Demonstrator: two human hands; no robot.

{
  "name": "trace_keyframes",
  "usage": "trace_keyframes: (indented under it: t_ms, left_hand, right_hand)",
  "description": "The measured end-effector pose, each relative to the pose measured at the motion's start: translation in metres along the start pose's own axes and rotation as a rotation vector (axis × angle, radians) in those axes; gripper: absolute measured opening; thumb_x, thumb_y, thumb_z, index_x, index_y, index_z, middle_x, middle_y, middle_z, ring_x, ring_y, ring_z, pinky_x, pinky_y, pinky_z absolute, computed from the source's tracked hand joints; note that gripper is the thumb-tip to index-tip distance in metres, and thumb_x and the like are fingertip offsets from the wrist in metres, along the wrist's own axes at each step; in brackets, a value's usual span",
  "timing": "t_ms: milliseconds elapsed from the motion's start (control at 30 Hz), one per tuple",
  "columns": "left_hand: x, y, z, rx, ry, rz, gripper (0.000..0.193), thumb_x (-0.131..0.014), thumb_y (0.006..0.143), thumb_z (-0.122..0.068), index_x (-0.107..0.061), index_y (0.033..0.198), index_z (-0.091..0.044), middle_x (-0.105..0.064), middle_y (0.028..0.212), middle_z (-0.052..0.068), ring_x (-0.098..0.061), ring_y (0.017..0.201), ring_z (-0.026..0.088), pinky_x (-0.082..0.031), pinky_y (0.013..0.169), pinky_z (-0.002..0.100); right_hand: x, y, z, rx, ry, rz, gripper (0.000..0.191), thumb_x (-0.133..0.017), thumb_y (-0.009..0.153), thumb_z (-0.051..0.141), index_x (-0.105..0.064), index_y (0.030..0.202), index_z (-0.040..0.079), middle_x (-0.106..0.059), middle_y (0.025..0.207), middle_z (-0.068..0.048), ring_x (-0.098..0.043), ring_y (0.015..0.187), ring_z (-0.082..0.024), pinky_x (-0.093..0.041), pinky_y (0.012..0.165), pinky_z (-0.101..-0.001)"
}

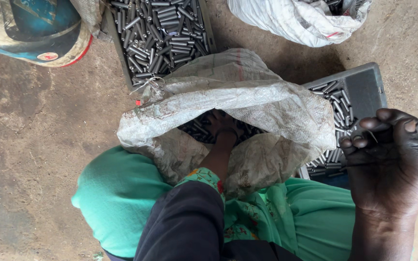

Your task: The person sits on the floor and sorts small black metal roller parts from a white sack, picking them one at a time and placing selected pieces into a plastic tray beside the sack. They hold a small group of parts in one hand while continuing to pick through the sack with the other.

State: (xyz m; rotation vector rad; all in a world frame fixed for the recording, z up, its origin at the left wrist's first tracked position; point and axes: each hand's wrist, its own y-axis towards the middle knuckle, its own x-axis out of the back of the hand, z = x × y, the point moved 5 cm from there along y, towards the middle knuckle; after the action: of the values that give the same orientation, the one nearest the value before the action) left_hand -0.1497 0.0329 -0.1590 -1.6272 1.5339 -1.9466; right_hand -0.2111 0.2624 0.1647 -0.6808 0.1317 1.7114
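Observation:
A white woven sack lies open on my lap and holds several small dark metal cylinders. My left hand reaches down into the sack's mouth among them; its fingers are mostly hidden. My right hand, blackened with grime, is raised palm-up at the right, above the edge of a grey plastic tray. Its fingers curl in toward the thumb, and I see nothing clearly held. The tray holds more metal cylinders.
A second tray full of metal cylinders sits on the dirt floor behind the sack. Another white sack stands at the top right. A blue and white object lies at the top left. Green cloth covers my knees.

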Motion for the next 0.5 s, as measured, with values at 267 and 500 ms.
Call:
trace_keyframes:
  t_ms: [267, 500]
  left_hand:
    - [-0.007, 0.001, 0.0, -0.101, -0.075, -0.183, 0.079, -0.077, 0.081, -0.044, -0.046, 0.151, -0.024, -0.018, 0.166, 0.017, -0.035, 0.138, 0.049, -0.053, 0.1, 0.05]
    - [-0.012, 0.017, -0.001, -0.139, 0.015, -0.194, 0.078, -0.073, 0.087, -0.037, -0.043, 0.154, -0.009, -0.036, 0.155, 0.015, -0.048, 0.131, 0.042, -0.056, 0.096, 0.05]
  right_hand:
    - [-0.006, -0.003, 0.002, -0.006, 0.001, -0.011, 0.021, -0.062, 0.116, 0.018, -0.061, 0.118, -0.003, -0.07, 0.106, -0.018, -0.067, 0.086, -0.024, -0.059, 0.092, -0.0446]
    - [-0.005, -0.008, 0.002, 0.01, -0.085, -0.018, 0.019, -0.065, 0.116, 0.018, -0.063, 0.115, -0.001, -0.07, 0.104, -0.016, -0.065, 0.083, -0.021, -0.058, 0.091, -0.0437]
